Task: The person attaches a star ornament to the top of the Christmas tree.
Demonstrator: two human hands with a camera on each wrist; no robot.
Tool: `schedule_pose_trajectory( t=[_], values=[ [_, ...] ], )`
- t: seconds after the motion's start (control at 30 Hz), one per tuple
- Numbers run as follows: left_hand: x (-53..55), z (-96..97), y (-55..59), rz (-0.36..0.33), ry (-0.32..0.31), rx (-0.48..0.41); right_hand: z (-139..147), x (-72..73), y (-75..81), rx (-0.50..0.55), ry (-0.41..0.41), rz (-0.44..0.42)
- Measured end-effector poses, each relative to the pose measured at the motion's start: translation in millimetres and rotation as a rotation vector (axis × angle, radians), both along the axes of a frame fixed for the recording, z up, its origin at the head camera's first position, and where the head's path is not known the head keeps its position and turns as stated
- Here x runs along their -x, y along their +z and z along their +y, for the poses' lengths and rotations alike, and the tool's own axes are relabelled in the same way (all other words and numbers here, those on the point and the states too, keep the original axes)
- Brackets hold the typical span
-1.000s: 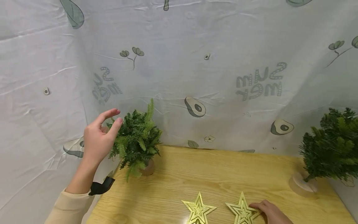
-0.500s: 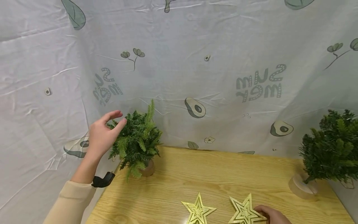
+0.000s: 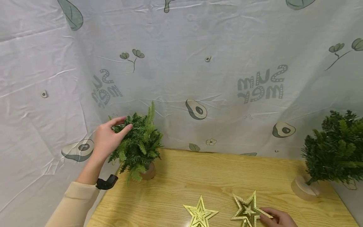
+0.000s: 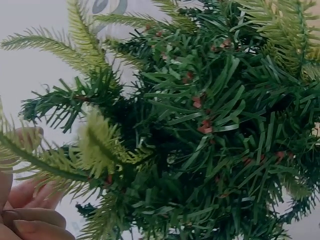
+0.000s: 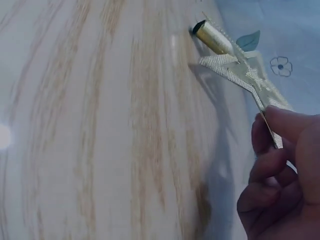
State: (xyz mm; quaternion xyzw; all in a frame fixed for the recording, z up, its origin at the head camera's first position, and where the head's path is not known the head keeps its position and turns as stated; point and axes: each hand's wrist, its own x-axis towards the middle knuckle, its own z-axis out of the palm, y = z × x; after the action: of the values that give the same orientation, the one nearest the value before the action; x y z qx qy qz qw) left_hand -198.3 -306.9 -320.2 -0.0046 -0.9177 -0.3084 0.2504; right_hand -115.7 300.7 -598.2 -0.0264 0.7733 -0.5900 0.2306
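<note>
In the head view my left hand (image 3: pixel 109 138) is beside the top of a small artificial Christmas tree (image 3: pixel 141 145), thumb and forefinger apart. The left wrist view shows the fingers (image 4: pixel 37 220) at the edge of the tree's branches (image 4: pixel 200 125), with nothing visible between them. My right hand (image 3: pixel 278 217) pinches one point of a gold glittery star tree topper (image 3: pixel 246 206) between thumb and fingers. The right wrist view shows this topper (image 5: pixel 255 75) tilted off the table, its tube socket pointing outward. A second gold star topper (image 3: pixel 200 212) lies flat to its left.
Another small artificial tree (image 3: pixel 337 148) with a round wooden base (image 3: pixel 304 189) stands at the table's right side. The wood-grain table (image 3: pixel 181 176) ends at a pale printed curtain (image 3: pixel 175 75) behind and to the left. A black strap piece (image 3: pixel 107 182) sits on my left wrist.
My right hand has lifted and turned the right star topper, so its other, hollow face now shows. My left hand has shifted right and slightly down, closer to the left tree.
</note>
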Motion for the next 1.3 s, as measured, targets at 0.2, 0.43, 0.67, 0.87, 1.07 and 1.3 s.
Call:
schedule_pose_trajectory(
  t=[0.2, 0.43, 0.67, 0.87, 1.07, 1.3],
  values=[
    [2.4, -0.3, -3.8, 0.01, 0.019, 0.014, -13.0, -7.7, 10.7, -0.171, -0.31, -0.021],
    [4.5, 1.0, -6.6, 0.036, 0.042, 0.005, -20.7, -14.5, 21.3, -0.228, -0.446, 0.146],
    [6.3, 0.6, -12.1, 0.119, 0.044, -0.025, -29.6, -19.8, 29.6, -0.24, -0.588, 0.338],
    [7.6, 3.7, -14.6, 0.212, 0.039, -0.022, -30.3, -21.1, 38.9, -0.263, -0.663, 0.362],
    [7.6, 7.8, -16.1, 0.299, 0.022, 0.01, -32.1, -21.7, 43.7, -0.22, -0.747, 0.4],
    [5.6, 12.1, -16.2, 0.291, 0.039, -0.002, -30.3, -23.8, 53.5, -0.177, -0.788, 0.424]
  ],
)
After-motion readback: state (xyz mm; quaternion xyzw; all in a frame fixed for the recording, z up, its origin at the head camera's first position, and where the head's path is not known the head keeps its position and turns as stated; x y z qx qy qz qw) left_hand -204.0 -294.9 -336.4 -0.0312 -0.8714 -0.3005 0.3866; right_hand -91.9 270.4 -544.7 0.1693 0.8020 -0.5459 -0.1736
